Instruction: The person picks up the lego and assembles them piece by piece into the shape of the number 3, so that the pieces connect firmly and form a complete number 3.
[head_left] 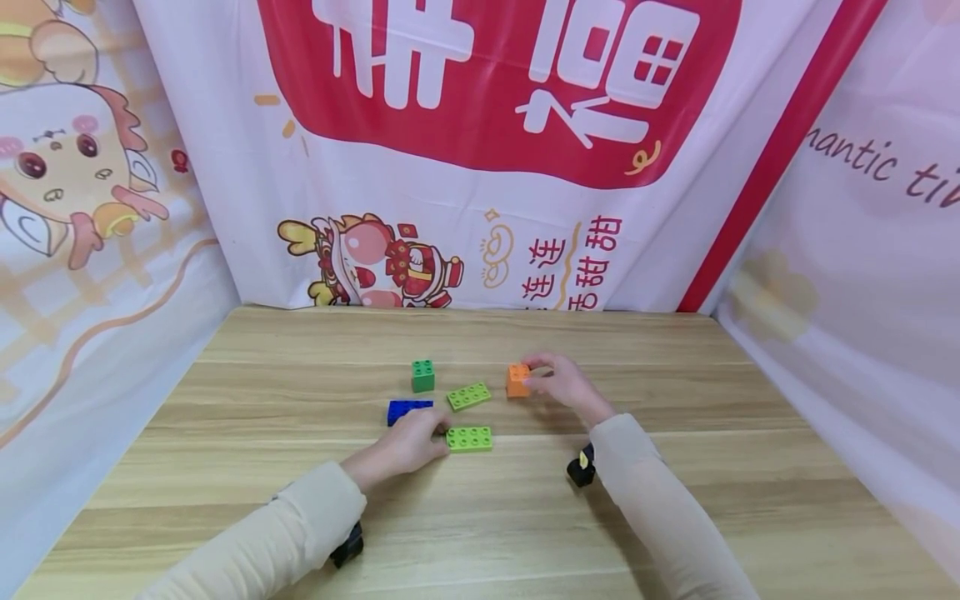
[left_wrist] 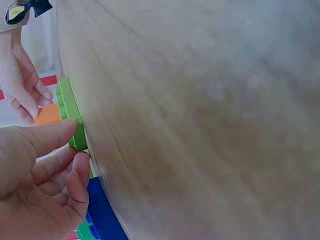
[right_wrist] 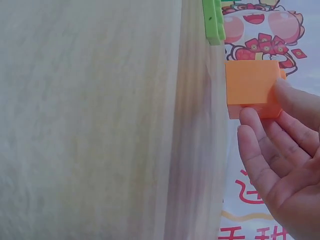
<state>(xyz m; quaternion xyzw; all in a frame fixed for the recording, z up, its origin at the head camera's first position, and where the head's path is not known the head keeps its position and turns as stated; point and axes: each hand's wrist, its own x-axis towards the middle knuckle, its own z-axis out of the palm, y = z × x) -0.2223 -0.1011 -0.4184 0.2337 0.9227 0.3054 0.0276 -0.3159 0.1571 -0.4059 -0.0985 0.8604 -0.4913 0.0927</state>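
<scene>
My left hand [head_left: 408, 442] pinches the left end of the nearer lime-green toy brick [head_left: 471, 440], thumb in front; the left wrist view shows the thumb laid on that brick's side. Just past this hand lies a blue brick [head_left: 403, 409], partly covered by it. My right hand [head_left: 566, 386] holds a square orange brick [head_left: 517, 382] from its right side, between thumb and fingertips. The orange brick stands upright, studs up. Between the hands, a second lime-green brick [head_left: 468, 397] lies at a slant.
A green square brick [head_left: 423, 379] stands behind the blue one. The wooden table [head_left: 645, 525] ends at a printed cloth backdrop [head_left: 480, 158], with cloth walls on both sides. Black wrist devices [head_left: 581, 468] sit under the sleeves.
</scene>
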